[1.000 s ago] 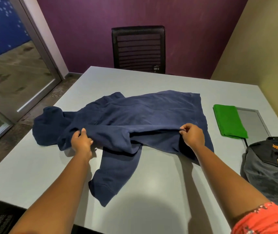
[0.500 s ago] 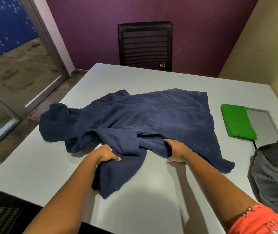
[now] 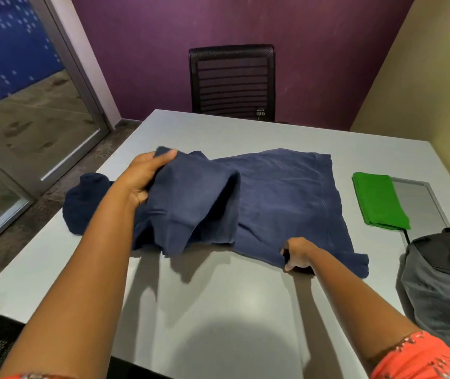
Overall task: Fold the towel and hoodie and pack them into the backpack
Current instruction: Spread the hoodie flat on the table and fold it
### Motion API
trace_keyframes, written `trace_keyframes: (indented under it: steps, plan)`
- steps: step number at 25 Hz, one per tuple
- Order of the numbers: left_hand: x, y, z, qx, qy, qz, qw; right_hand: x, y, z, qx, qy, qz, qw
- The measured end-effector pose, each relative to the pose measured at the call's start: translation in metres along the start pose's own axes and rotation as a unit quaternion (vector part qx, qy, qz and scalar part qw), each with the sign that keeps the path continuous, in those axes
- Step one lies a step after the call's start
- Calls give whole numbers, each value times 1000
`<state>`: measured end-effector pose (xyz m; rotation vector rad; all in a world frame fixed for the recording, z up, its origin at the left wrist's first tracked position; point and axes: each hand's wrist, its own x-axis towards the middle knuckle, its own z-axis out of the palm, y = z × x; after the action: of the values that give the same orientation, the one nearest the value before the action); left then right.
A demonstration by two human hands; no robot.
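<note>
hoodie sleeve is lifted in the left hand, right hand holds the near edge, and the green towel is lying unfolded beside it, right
Not quite: the head view shows the green towel already folded. The left hand does lift the hoodie sleeve, and the right hand holds its near edge.

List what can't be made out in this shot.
- Backpack, head view: cut off by the right edge; its orange logo is partly out of frame, and whether it is open cannot be told.
- Right hand: fingertips hidden under the hoodie hem.
- Hoodie's hood: partly behind the left hand and forearm.
- Towel: its number of folds is unclear.
</note>
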<state>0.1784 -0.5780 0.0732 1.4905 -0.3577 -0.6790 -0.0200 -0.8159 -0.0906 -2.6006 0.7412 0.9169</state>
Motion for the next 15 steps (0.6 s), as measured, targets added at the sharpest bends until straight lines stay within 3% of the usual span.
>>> trace_keyframes:
  steps: [2,3,5,7,10,12,15]
  plan:
    - [19,-3,11,-48,86,32,995,-6,-1,-5,-6,-80,-17,997]
    - [29,-7,15,-61,88,41,993,-9,0,-8,8,-116,-14,993]
    - [40,-20,23,-32,24,8,999,-12,3,-8,31,-155,-2,987]
    - [49,-48,23,98,-29,-40,994,-14,6,-3,37,-141,9,989]
    - [37,-102,7,354,88,-10,931,-16,12,3,38,-80,21,996]
    - [13,-139,-8,438,162,-28,884,-18,21,1,12,-30,29,999]
    - [-18,-192,-36,531,99,-90,837,-22,40,0,42,8,13,999]
